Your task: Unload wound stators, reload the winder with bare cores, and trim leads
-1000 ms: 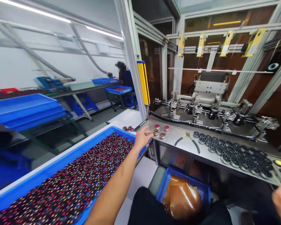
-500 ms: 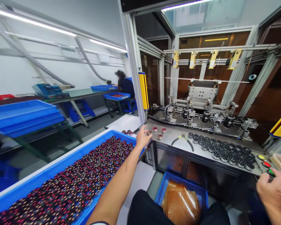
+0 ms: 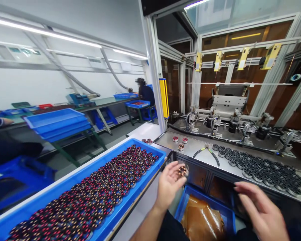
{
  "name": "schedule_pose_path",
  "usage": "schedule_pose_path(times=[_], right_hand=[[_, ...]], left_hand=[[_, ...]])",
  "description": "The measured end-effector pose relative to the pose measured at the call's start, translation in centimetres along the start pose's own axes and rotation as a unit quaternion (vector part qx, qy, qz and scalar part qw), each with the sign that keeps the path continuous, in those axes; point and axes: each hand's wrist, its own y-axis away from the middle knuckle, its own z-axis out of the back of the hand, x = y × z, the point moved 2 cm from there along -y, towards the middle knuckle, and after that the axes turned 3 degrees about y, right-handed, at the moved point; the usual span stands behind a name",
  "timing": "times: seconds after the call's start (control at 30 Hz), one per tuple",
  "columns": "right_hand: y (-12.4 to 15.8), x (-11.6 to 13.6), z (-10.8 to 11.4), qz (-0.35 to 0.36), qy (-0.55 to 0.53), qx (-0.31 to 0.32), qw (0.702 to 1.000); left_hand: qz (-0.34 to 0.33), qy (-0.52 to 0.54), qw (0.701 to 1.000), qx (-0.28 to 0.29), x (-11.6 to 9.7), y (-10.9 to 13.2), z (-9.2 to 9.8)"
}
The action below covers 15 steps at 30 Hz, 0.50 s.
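My left hand (image 3: 167, 185) is closed on a small round motor stator (image 3: 182, 171) with copper windings, held up in front of the bench edge. To its right hovers my right hand (image 3: 262, 209), thumb and fingers apart and nothing between them. On the metal worktop behind my left hand sit three wound stators, the closest being a red-and-copper stator (image 3: 181, 147). Green-handled pliers (image 3: 207, 150) lie on the worktop with their handles spread. Many dark unwound cores (image 3: 261, 164) stand packed together at the right.
A long blue tray (image 3: 163, 153) full of wound stators is at my left. Below the bench, a blue bin (image 3: 232, 214) holds brown plastic film (image 3: 203, 214). The winding machine (image 3: 229, 102) rises behind the worktop. A seated person (image 3: 146, 93) is in the background.
My left hand has lifted a stator from the worktop and drawn it back toward me. My right hand has left the button panel and come leftward. The view has turned left.
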Motion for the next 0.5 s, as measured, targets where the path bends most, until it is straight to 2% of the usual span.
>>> schedule_pose_path(times=[0.07, 0.13, 0.2, 0.3, 0.4, 0.5], right_hand=[[-0.6, 4.6, -3.0, -0.058, -0.137, 0.171, 0.974], [-0.8, 7.8, -4.7, -0.117, -0.222, 0.252, 0.935], [-0.8, 9.5, -5.5, -0.153, -0.267, 0.282, 0.909], [-0.5, 10.2, -5.6, -0.187, -0.296, 0.296, 0.888], [0.1, 10.2, -5.5, -0.212, -0.316, 0.303, 0.873], [0.5, 10.0, -5.6, -0.226, -0.36, 0.307, 0.852]], left_hand=[[-0.001, 0.02, 0.998, 0.058, -0.3, 2.5, -2.2], [-0.025, 0.007, 0.995, 0.093, -1.0, 4.5, -3.3], [-0.069, -0.012, 0.991, 0.117, -1.7, 5.8, -3.7], [-0.126, -0.022, 0.981, 0.144, -2.6, 6.7, -3.5], [-0.139, -0.014, 0.978, 0.156, -2.9, 6.8, -3.5], [-0.124, 0.007, 0.979, 0.159, -2.9, 6.8, -3.9]])
